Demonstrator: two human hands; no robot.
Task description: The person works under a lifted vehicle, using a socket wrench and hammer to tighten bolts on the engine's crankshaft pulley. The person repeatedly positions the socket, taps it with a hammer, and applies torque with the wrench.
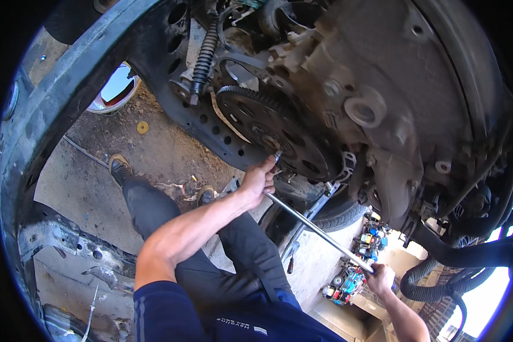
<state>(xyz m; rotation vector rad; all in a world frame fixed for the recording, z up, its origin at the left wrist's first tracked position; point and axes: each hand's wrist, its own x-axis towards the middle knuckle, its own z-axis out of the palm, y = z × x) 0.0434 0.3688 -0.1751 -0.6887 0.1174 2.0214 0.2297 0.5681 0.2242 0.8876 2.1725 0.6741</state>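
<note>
A long metal socket wrench (319, 232) slants down to the right in front of the engine. My left hand (257, 181) is closed around its head end, close to the middle of a dark toothed flywheel (268, 122). A small socket (277, 155) pokes out above my left fingers at the flywheel's hub; whether it sits fully on a bolt cannot be made out. At the far end of the bar, my right hand (380, 279) grips the handle. The flywheel stands against the large grimy engine block (359, 68).
A curved vehicle frame rail (68, 74) runs along the left. A coil-over spring (205, 57) hangs left of the flywheel. Below the engine lie a tyre (339, 219) and cardboard boxes (347, 319) with colourful small items. Corrugated hoses (439, 288) hang at right.
</note>
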